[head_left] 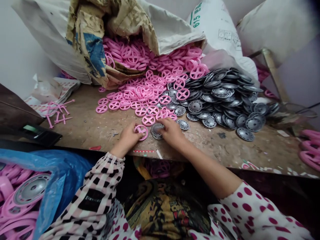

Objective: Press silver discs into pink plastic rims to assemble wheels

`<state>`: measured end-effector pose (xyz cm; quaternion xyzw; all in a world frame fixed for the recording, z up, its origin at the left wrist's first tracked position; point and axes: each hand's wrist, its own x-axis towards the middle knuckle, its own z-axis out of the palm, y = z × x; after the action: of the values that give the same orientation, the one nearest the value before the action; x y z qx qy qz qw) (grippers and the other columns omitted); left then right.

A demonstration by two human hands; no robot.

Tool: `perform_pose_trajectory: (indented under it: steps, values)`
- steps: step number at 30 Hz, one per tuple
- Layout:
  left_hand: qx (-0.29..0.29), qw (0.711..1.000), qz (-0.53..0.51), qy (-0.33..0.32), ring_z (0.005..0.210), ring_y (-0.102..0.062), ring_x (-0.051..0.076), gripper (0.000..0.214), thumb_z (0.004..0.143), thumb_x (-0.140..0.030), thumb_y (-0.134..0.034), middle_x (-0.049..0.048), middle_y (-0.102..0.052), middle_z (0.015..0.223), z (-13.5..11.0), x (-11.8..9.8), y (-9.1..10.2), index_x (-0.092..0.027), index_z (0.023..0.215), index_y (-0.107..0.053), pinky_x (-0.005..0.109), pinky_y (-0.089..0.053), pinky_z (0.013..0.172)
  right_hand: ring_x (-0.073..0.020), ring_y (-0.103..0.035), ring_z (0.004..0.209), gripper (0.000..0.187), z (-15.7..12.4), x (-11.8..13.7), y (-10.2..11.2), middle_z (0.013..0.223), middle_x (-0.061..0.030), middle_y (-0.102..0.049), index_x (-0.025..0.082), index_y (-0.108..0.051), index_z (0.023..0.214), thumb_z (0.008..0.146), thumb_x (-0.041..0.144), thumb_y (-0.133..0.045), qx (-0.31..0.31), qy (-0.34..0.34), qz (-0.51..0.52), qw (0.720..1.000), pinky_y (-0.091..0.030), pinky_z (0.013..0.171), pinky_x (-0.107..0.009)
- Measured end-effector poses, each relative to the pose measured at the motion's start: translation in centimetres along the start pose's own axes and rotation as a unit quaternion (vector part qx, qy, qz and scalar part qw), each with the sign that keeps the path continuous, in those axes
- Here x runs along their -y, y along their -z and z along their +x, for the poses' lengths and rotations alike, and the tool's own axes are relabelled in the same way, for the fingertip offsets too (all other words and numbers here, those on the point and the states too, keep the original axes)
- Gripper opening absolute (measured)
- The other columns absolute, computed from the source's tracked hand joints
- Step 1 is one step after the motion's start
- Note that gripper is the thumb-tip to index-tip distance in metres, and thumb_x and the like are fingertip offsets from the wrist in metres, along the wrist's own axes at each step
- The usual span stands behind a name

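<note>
Scuffed brown tabletop (207, 146), pale wall (7, 56); sacks (215, 20), at least three. Left hand (127, 139) pinches one pink cross-spoked wheel (141, 132); right hand (172, 131) pinches one grey hubcap disc (156, 131), both near front edge. Pink-wheel pile (143, 90), grey-disc pile (221, 103): uncountable.

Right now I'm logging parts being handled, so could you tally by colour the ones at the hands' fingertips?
Pink spoked wheel, at the left hand: 1
Grey slotted disc, at the right hand: 1
Total: 2
</note>
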<state>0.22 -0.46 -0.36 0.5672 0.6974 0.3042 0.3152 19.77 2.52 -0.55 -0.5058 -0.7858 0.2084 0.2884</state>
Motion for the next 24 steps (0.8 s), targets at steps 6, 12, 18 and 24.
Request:
perform_pose_trajectory:
  steps: [6,12,18,24]
  values:
    - [0.073,0.897,-0.412,0.141,0.056,-0.060,0.011,0.019,0.082,-0.028,-0.064,-0.0005,-0.062,0.072,-2.8,-2.3,-0.5,-0.016,0.094,-0.057,0.023,-0.053,0.050,-0.0161,-0.058,0.078,0.025,-1.1,1.6,-0.1,0.089,-0.0040,-0.064,0.015,-0.064,0.105,0.081,0.023,-0.063,-0.109,-0.024,0.310,0.944,-0.047,0.073,-0.030]
    - [0.124,0.820,-0.550,0.099,0.069,-0.064,0.012,0.020,0.078,-0.024,-0.071,0.0021,-0.066,0.085,-4.7,-3.2,-1.1,-0.015,0.091,-0.059,0.026,-0.059,0.063,-0.0188,-0.053,0.086,0.018,-3.6,3.9,-0.8,0.088,-0.0058,-0.054,0.017,-0.068,0.101,0.087,0.021,-0.057,-0.144,0.124,0.147,0.971,-0.045,0.077,-0.032]
    - [0.147,0.826,-0.541,0.067,0.067,-0.065,0.014,0.027,0.072,-0.026,-0.077,0.0014,-0.067,0.082,-5.5,-3.5,-0.9,-0.016,0.092,-0.062,0.027,-0.058,0.059,-0.0190,-0.057,0.090,0.037,-3.4,3.6,1.7,0.101,-0.0072,-0.062,0.018,-0.058,0.122,0.087,0.031,-0.060,-0.026,0.106,0.183,0.977,-0.046,0.079,-0.032]
    - [0.087,0.854,-0.511,0.042,0.055,-0.059,0.011,0.033,0.066,-0.034,-0.080,-0.0002,-0.065,0.075,-5.9,-4.1,-1.7,-0.016,0.088,-0.063,0.021,-0.052,0.042,-0.0166,-0.059,0.079,0.018,-3.1,4.3,2.0,0.086,-0.0027,-0.067,0.019,-0.066,0.098,0.086,0.028,-0.057,0.032,0.020,0.232,0.972,-0.045,0.073,-0.028]
